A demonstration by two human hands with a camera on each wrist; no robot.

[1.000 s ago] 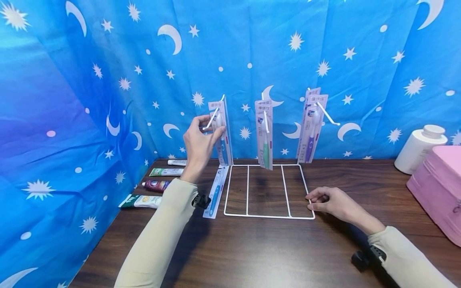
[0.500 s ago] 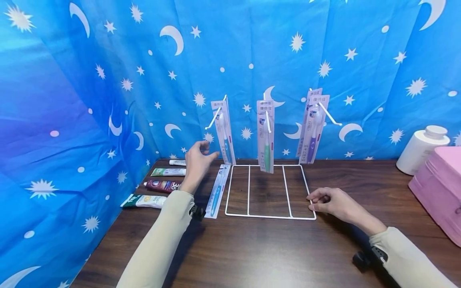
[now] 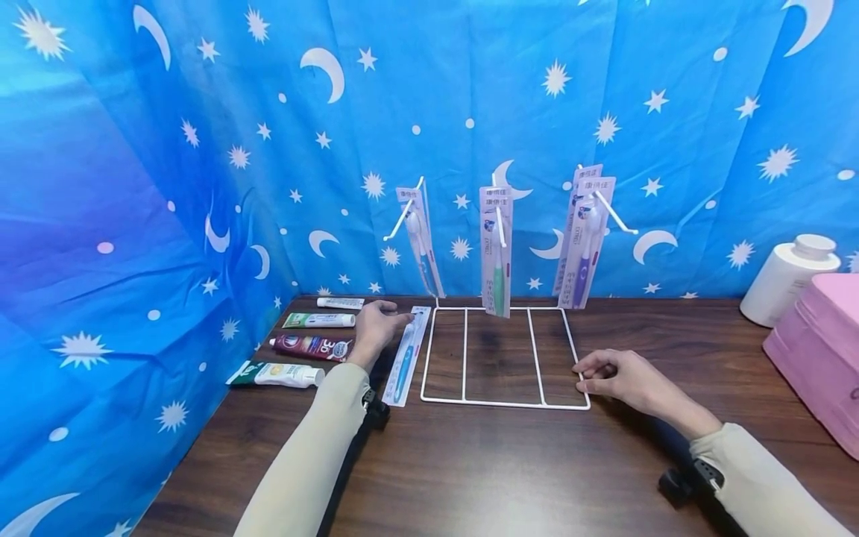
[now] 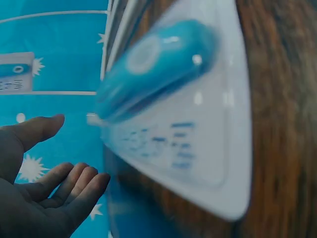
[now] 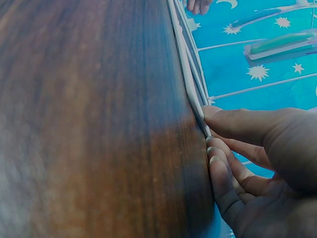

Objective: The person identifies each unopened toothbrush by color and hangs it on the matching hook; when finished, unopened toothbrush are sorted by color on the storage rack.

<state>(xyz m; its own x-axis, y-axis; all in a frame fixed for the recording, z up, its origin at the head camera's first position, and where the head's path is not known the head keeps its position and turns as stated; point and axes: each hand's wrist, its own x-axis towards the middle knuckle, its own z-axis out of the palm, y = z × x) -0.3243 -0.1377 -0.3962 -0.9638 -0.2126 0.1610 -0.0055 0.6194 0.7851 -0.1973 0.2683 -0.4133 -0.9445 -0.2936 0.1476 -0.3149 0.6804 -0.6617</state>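
My left hand (image 3: 378, 328) is over the upper end of a packaged blue toothbrush (image 3: 406, 358) lying on the table. In the left wrist view the thumb and fingers (image 4: 81, 196) are apart with nothing between them, and the pack's handle end looms close. My right hand (image 3: 620, 379) pinches the right side of a white wire rack (image 3: 503, 405) between thumb and fingers, near its front corner. From the rack's hooks hang more packaged toothbrushes: a blue one (image 3: 421, 246) at left, green ones (image 3: 497, 287) in the middle, purple ones (image 3: 585, 261) at right.
Several toothpaste tubes (image 3: 312, 347) lie in a column left of the toothbrush pack. A white bottle (image 3: 788, 280) and a pink case (image 3: 822, 350) stand at the right. Behind the brown table (image 3: 510, 470) hangs a blue star-patterned cloth (image 3: 416, 89).
My left hand has let go of the hanging blue toothbrush pack and come down to the one on the table. The hung pack has swung slightly. My right hand stays on the rack.
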